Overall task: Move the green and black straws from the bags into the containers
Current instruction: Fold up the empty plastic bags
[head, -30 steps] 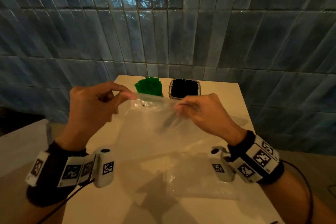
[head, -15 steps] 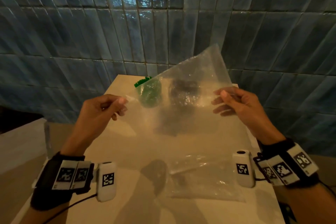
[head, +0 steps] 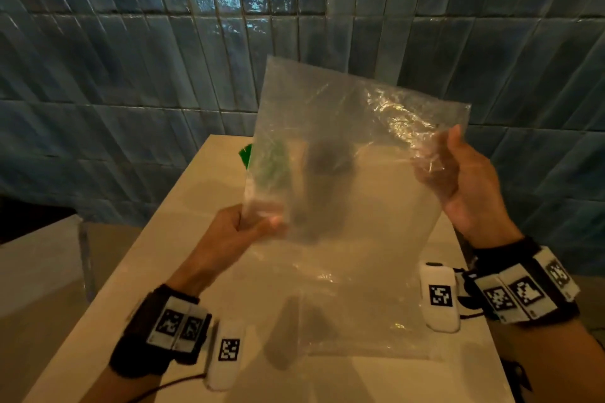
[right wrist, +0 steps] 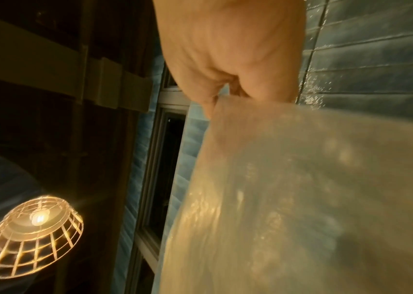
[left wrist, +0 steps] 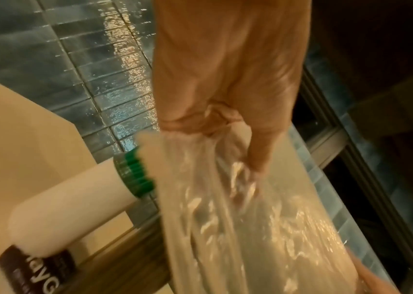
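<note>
Both hands hold a clear plastic bag [head: 343,114] up in the air over the table, and no straws show inside it. My left hand [head: 252,226] grips its lower left corner. Higher up, my right hand [head: 455,170] pinches its right edge. The wrist views show the same grips: left hand [left wrist: 225,129] on the crinkled bag [left wrist: 250,228], right hand [right wrist: 225,95] on the bag [right wrist: 313,189]. Green straws [head: 245,154] stand in a container at the table's far end, partly behind the bag. The black straws' container [head: 329,157] shows blurred through the plastic.
A second clear bag [head: 366,330] lies flat on the beige table [head: 183,239] under my hands. A blue tiled wall [head: 131,75] rises right behind the table's far edge. A lit wire-cage lamp [right wrist: 31,234] appears in the right wrist view.
The bag has gone from bunched low between close hands to spread and lifted. My right hand rose up and to the right; my left hand dropped lower with its corner.
</note>
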{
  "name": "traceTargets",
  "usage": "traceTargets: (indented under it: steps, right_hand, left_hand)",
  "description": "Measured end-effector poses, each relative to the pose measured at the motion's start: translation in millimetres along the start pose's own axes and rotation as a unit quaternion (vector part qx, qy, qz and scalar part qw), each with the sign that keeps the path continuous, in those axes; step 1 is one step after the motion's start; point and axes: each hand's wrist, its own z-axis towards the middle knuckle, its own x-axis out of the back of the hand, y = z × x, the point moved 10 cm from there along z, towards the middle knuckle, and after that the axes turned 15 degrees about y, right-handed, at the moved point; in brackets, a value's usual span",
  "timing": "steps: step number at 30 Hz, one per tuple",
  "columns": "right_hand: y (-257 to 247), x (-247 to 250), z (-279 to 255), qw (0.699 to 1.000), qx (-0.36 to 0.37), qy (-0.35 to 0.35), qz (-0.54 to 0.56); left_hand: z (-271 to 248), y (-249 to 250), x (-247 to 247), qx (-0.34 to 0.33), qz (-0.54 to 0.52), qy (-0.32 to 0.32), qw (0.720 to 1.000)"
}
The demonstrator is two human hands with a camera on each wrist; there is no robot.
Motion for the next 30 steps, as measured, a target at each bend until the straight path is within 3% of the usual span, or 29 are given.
traceTargets:
  steps: [2, 4, 7, 10, 13, 19, 23, 27, 30]
  right_hand:
    - [7.7, 6.0, -0.2, 0.999, -0.035, -0.02, -0.017]
    - [27.6, 5.6, -11.4, 0.989, -0.069, -0.077, -0.109]
    - [35.5, 9.8, -24.6, 0.975, -0.011, -0.104, -0.195]
    - [22.0, 16.1, -28.7, 0.979, 0.051, -0.064, -0.188]
    - [17.1, 12.1, -33.8, 0.98, 0.072, -0.081, -0.165]
    - [-4.6, 12.1, -32.3, 0.979, 0.141, -0.02, -0.148]
    - [-15.6, 30.8, -20.4, 0.987, 0.142, 0.028, -0.076]
    - [-19.3, 45.5, -15.1, 0.979, 0.163, 0.076, -0.095]
    - [-17.9, 47.3, -14.1, 0.977, 0.164, 0.078, -0.113]
  left_hand:
    - [-2.9, -0.5, 4.6, -0.012, -0.041, 0.042, 0.998]
    - [-3.4, 8.1, 9.8, -0.032, -0.104, 0.06, 0.992]
    - [-4.9, 30.9, 13.9, -0.098, -0.111, 0.077, 0.986]
    - [-9.4, 46.0, 18.6, -0.152, -0.072, 0.129, 0.977]
    - [-14.4, 54.2, 16.0, -0.166, -0.044, 0.146, 0.974]
    - [-18.1, 60.1, -2.9, -0.147, -0.055, 0.044, 0.987]
    - [-24.1, 42.3, -7.8, -0.042, -0.115, -0.019, 0.992]
    - [-37.0, 52.8, -20.6, -0.083, -0.11, -0.073, 0.988]
    - [-36.7, 54.6, -22.8, -0.082, -0.073, -0.072, 0.991]
